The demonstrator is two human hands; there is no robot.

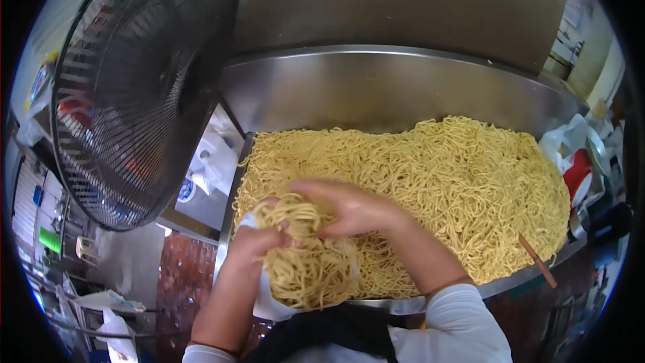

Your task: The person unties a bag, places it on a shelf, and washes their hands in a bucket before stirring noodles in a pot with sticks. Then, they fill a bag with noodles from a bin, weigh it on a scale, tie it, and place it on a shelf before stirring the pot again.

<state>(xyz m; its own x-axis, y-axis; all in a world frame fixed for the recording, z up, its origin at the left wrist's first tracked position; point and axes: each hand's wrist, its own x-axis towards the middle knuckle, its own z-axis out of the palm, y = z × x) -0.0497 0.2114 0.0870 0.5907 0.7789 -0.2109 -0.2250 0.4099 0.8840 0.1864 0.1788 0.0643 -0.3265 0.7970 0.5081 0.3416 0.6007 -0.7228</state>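
A clump of yellow noodles (pixel 300 218) is held between my two hands at the near left of a metal table. My left hand (pixel 264 236) grips the clump from the left, its fingers curled into the strands. From the right, my right hand (pixel 346 207) closes round the same clump, thumb and fingers on either side. Just below them, more noodles (pixel 312 275) lie in a white bag (pixel 265 296), whose edge shows around them. Behind and to the right spreads a thick heap of loose noodles (pixel 457 195).
A large black fan (pixel 148 87) stands at the left, close to the table's edge. A metal back panel (pixel 390 91) rises behind the heap. A wooden stick (pixel 537 262) pokes out at the front right. Plastic bags (pixel 564 138) and a red item (pixel 578 178) sit at the right end.
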